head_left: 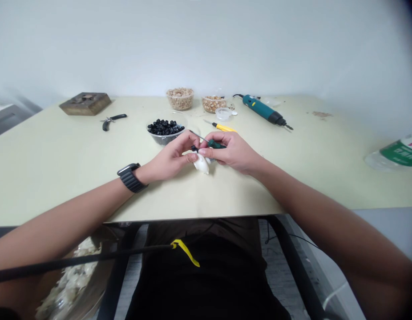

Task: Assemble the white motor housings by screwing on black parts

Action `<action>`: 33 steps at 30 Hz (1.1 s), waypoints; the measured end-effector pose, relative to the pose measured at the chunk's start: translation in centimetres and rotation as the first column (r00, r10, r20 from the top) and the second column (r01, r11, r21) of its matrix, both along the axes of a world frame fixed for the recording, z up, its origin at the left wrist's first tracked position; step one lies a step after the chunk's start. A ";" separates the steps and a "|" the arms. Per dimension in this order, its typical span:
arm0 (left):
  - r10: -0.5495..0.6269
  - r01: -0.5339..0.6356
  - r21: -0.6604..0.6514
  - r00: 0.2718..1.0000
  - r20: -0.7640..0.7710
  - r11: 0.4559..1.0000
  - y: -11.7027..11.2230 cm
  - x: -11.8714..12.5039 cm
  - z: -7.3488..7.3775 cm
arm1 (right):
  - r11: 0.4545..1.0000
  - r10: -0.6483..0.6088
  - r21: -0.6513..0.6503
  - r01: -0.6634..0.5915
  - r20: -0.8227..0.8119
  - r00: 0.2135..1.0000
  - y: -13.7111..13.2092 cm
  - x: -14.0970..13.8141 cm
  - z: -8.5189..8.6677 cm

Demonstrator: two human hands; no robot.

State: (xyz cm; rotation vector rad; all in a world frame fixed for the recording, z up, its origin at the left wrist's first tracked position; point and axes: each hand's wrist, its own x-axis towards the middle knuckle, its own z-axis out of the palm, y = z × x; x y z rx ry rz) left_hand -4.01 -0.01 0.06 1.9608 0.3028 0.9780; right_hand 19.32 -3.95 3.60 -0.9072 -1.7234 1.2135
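Close together above the table's near middle, both my hands are at a small white rounded piece [201, 163]. My left hand [174, 156], with a watch on the wrist, pinches the white piece between thumb and fingers. A small black part [194, 148] shows at its top, by the left fingertips. In my right hand [237, 152] lies a green-handled screwdriver [216, 144], its thin shaft pointing up and left past the left fingers. The right thumb presses at the top of the white piece. Where the two join is partly hidden by fingers.
A clear bowl of black pieces [165, 129] stands just beyond my left hand. Behind are two tubs of tan bits [179, 98] [214, 104], a yellow-handled knife [225, 128] and a green power tool [264, 110]. Pliers [111, 120] and a wooden block [86, 104] lie left; a bottle [394, 153] lies right.
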 end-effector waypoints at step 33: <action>-0.003 0.004 -0.098 1.000 0.018 0.995 0.0 0.1 0.2 | 0.996 -0.034 -0.083 0.034 0.005 0.999 -0.1 0.1 -0.2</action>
